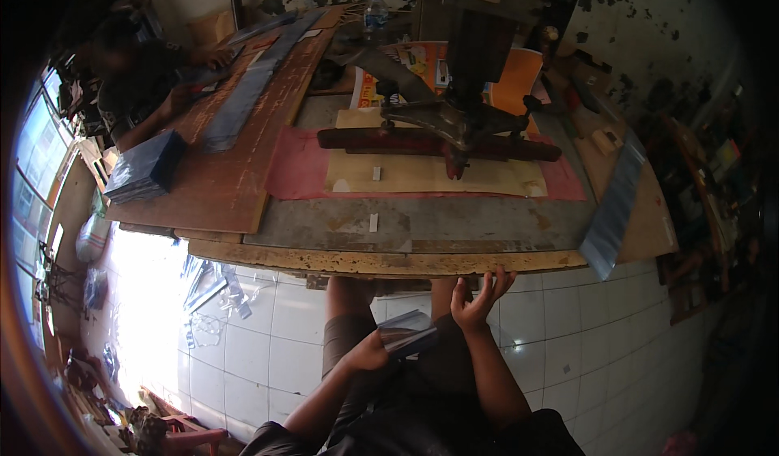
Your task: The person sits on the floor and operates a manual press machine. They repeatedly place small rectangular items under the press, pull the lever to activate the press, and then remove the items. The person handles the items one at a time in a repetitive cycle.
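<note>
My left hand (pixel 370 352) is closed on a glossy, see-through plastic piece (pixel 410 333), folded or bent, held low over my lap. With fingers apart and nothing in it, my right hand (pixel 480 300) is raised to the front edge of the worktable (pixel 389 260); its fingertips overlap the edge, and I cannot tell how firmly they touch. Above the table stands a dark metal press (pixel 458 123) with a long, narrow bar (pixel 365 139). Beneath the bar lie a yellowish sheet (pixel 438 178) and a pink sheet (pixel 296 164).
A long strip of clear plastic (pixel 617 204) hangs over the table's right front edge. At left, a brown board (pixel 203 188) bears a stack of plastic (pixel 146 166) and a long plastic strip (pixel 260 83). A co-worker's hands (pixel 182 97) are there. Plastic scraps (pixel 215 290) litter the tiled floor.
</note>
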{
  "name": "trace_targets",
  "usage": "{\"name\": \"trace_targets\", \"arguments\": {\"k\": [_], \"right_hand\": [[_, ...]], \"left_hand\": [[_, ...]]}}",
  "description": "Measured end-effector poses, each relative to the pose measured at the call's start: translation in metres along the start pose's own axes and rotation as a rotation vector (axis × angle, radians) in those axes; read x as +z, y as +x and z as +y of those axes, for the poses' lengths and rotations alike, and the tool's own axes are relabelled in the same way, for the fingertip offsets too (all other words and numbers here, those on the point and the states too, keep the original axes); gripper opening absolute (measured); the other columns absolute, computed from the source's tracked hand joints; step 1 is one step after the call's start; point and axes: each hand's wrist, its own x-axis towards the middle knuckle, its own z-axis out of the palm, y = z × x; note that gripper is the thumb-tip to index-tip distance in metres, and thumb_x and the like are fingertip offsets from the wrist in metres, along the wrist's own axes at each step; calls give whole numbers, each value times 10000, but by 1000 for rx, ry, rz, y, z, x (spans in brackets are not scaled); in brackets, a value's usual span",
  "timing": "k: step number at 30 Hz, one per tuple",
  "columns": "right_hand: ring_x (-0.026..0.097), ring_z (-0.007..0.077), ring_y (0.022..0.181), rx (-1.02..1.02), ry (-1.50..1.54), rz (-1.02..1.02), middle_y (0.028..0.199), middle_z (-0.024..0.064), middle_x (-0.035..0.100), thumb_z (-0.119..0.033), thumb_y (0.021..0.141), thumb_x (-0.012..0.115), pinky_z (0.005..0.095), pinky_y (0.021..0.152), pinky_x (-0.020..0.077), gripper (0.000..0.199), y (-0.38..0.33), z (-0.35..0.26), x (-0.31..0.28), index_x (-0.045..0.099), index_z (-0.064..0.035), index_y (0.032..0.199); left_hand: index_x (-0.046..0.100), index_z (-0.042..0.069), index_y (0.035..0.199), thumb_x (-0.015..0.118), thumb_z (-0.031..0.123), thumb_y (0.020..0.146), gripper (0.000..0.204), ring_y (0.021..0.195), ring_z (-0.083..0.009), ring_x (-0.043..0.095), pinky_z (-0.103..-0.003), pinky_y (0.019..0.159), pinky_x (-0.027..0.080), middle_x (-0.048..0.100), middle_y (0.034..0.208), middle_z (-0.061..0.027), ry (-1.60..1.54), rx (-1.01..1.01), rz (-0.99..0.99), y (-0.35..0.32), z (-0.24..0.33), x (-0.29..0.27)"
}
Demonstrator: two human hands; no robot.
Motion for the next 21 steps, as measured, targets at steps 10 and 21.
{"name": "trace_targets", "arguments": {"k": [10,21], "right_hand": [[216,525,1467,-49,0,-63,1518,256,348,-163,904,688,689,1162,195,652,-4,12,-10,390,-37,1470],[179,534,1471,-26,-4,-24,1514,264,325,-168,908,682,700,1163,155,657,-7,8,-1,354,-24,1458]], "left_hand": [[523,-45,1375,467,-141,872,515,1279,-212,557,-332,1106,403,625,1339,-148,57,11,-6,0,-11,1],[535,-45,1368,484,-140,874,506,1281,-214,557,-339,1107,405,626,1345,-146,6,-4,0,0,1,1]]}}
